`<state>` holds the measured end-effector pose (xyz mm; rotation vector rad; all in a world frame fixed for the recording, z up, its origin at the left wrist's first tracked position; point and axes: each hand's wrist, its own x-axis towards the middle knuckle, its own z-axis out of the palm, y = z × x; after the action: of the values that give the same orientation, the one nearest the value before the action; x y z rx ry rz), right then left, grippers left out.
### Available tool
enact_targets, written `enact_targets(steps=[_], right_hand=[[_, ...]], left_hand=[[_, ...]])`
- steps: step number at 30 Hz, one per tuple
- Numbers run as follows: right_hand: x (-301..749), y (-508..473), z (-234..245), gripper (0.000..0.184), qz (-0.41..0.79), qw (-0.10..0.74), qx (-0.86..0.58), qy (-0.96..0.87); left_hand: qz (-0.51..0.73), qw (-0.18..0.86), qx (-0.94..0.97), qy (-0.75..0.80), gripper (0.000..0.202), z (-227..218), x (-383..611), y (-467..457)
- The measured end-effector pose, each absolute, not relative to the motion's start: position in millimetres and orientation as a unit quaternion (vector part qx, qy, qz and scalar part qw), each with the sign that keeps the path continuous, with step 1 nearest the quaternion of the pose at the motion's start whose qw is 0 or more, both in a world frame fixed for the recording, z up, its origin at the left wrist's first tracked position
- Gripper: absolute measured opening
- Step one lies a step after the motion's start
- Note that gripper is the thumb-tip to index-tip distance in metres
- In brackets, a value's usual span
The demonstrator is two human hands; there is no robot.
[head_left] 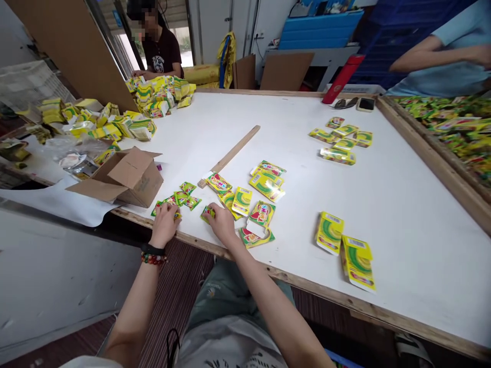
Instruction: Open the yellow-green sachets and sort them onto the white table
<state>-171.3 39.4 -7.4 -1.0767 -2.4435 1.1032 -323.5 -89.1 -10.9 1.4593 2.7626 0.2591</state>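
My left hand is closed over small green and yellow sachets near the table's front edge, its curled fingers gripping at the edge of the group. Just beyond those fingers lie several loose sachets. To the right, my right hand pinches one small green sachet against the tabletop. Beside that hand is a loose spread of yellow printed packs, including a pack with a green swirl and a red-lettered pack. An open cardboard box stands left of the sachets.
A wooden strip lies across the white table. More yellow packs sit at right, with a red bottle and phone behind. Heaped yellow cartons fill the back left. A wooden-edged bin of sachets and two people are nearby.
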Motion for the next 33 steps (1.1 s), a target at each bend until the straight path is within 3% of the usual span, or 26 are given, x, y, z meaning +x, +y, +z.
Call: enact_targets(steps=[2,5,11,15,19,24,29,33], right_hand=[[-150.3,34.3,-5.5,0.013,0.428,0.144,-0.335,-0.827],[-123.9,29.5,-2.1,0.011,0.498,0.168,-0.287,-0.801],[-100.3,24.7,-6.9,0.018,0.603,0.201,-0.267,-0.725],[-113.2,11.5,-7.7,0.026,0.725,0.251,-0.266,-0.584],[-126.2,0.6,-4.0,0.030,0.790,0.278,-0.267,-0.476],[-98.1,12.4,-5.9,0.034,0.733,0.355,-0.340,-0.471],[-46.6,26.8,2.2,0.031,0.702,0.364,-0.390,-0.473],[-22.3,28.0,11.4,0.028,0.698,0.381,-0.391,-0.463]], left_hand=[[0.136,0.008,0.496,0.858,0.007,-11.5,-323.1,-85.9],[0.223,0.051,0.508,0.830,0.010,-13.9,-319.9,-80.8],[0.404,0.141,0.441,0.789,0.038,-13.9,-311.5,-82.5],[0.594,0.168,0.388,0.684,0.038,-6.3,-281.6,-80.1],[0.669,0.220,0.366,0.608,0.030,-4.4,-235.7,-71.3],[0.609,0.225,0.447,0.616,0.026,-3.1,-219.7,-46.1],[0.347,0.085,0.652,0.669,0.054,10.5,-239.9,17.9],[0.185,0.122,0.781,0.584,0.049,16.0,-253.1,71.7]])
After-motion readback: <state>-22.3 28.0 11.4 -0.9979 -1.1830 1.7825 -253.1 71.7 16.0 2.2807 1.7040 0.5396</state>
